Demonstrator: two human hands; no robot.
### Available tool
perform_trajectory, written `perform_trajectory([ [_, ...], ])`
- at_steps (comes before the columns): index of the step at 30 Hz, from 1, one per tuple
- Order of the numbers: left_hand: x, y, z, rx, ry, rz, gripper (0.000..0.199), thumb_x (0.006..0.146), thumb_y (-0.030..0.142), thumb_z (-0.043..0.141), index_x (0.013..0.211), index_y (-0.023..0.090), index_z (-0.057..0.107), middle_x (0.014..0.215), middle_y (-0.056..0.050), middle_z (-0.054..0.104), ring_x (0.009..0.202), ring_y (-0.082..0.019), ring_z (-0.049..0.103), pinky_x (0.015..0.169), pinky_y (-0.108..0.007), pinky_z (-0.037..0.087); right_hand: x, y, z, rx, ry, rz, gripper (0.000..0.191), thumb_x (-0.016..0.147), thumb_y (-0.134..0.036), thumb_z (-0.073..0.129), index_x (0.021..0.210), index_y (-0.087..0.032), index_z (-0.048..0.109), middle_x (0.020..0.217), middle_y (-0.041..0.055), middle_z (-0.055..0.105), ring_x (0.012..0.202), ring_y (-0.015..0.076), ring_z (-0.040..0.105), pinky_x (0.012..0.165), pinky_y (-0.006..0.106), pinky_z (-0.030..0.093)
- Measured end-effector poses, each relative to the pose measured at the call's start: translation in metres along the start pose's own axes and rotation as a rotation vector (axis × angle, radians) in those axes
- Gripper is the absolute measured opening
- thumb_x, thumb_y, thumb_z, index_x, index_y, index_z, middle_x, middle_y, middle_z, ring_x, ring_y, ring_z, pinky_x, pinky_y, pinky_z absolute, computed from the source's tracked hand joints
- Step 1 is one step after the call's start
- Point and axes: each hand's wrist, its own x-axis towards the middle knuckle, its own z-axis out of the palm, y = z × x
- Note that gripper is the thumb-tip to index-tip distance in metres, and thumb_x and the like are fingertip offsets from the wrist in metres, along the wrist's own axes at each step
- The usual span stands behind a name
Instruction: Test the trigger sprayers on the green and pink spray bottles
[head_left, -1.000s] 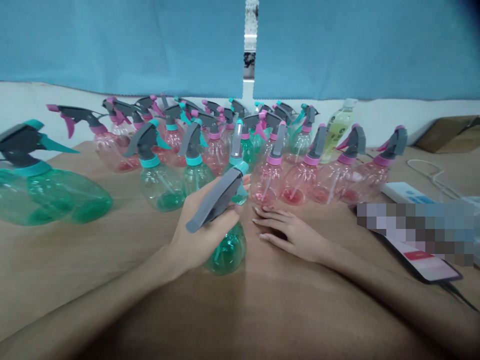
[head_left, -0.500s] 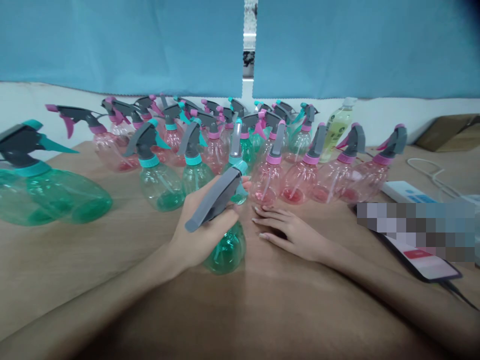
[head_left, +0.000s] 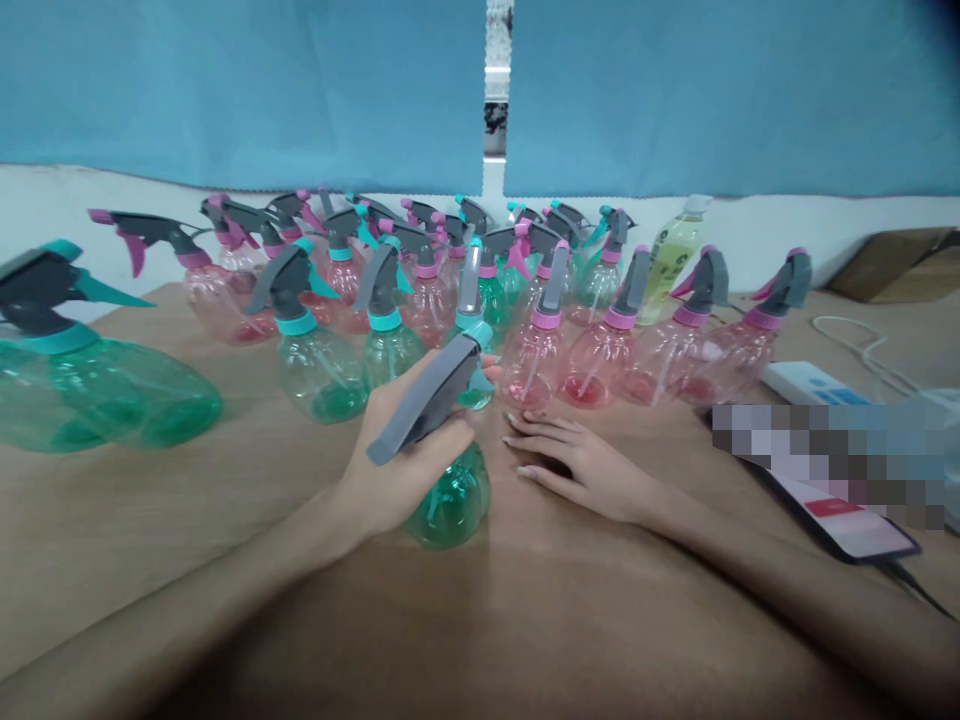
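1. We wrap our left hand [head_left: 409, 450] around the upper part of a green spray bottle [head_left: 451, 500], gripping it firmly below its grey spray head.
2. We have that bottle at the middle of the wooden table [head_left: 555, 610], just left of our right hand [head_left: 592, 468].
3. We rest the right hand palm down, fingers outstretched and slightly spread.
4. We see pink spray bottles [head_left: 592, 370] standing in a row just beyond its fingertips.

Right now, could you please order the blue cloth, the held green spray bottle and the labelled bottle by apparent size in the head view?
Blue cloth
Held green spray bottle
Labelled bottle, partly hidden
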Motion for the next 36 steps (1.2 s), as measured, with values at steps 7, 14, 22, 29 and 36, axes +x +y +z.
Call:
perform_trajectory([
  [7,-0.0003,-0.0004,-0.0001,0.003,0.007,-0.005,0.037,0.078,0.019,0.053,0.114,0.026,0.059,0.09,0.0,0.065,0.066,-0.016,0.057,0.075,-0.034,0.052,-0.0002,0.0016,0.0015,0.002,0.004,-0.003,0.041,0.093,-0.043,0.043,0.129,-0.025,0.053,0.137,0.0048,0.051,0.13,0.0232,0.041,0.108,0.048,0.034],
  [14,0.0001,0.0026,0.0015,-0.007,0.022,0.004,0.033,0.076,0.016,0.054,0.107,0.023,0.061,0.093,-0.002,0.066,0.087,-0.02,0.063,0.081,-0.033,0.051,-0.0003,0.001,0.0013,0.032,0.03,-0.008,0.039,0.092,-0.042,0.045,0.128,-0.027,0.054,0.136,0.0044,0.052,0.129,0.0242,0.043,0.106,0.05,0.035],
  [22,-0.0011,0.0035,-0.0029,0.023,0.013,-0.026,0.027,0.076,0.02,0.054,0.102,0.025,0.061,0.075,0.001,0.062,0.061,-0.015,0.057,0.056,-0.028,0.048,-0.0001,0.0019,0.0013,0.007,0.003,-0.004,0.041,0.093,-0.043,0.043,0.128,-0.025,0.054,0.137,0.0049,0.051,0.129,0.0225,0.042,0.108,0.047,0.034],
  [29,-0.0043,-0.0001,-0.0067,0.06,-0.011,0.001,0.02,0.08,0.022,0.052,0.097,0.026,0.062,0.061,0.003,0.053,0.06,-0.016,0.054,0.057,-0.028,0.044,-0.0005,0.0026,0.0017,0.028,0.018,-0.014,0.04,0.093,-0.042,0.044,0.129,-0.027,0.053,0.137,0.0046,0.051,0.13,0.0235,0.041,0.107,0.049,0.034],
  [36,-0.0021,0.0025,-0.0074,0.027,-0.033,0.023,0.012,0.076,0.021,0.05,0.084,0.024,0.058,0.068,0.003,0.053,0.065,-0.015,0.052,0.058,-0.028,0.038,0.0,0.0039,0.0027,0.003,-0.005,-0.008,0.041,0.093,-0.044,0.042,0.128,-0.025,0.054,0.138,0.0047,0.05,0.13,0.0223,0.041,0.108,0.047,0.034],
])
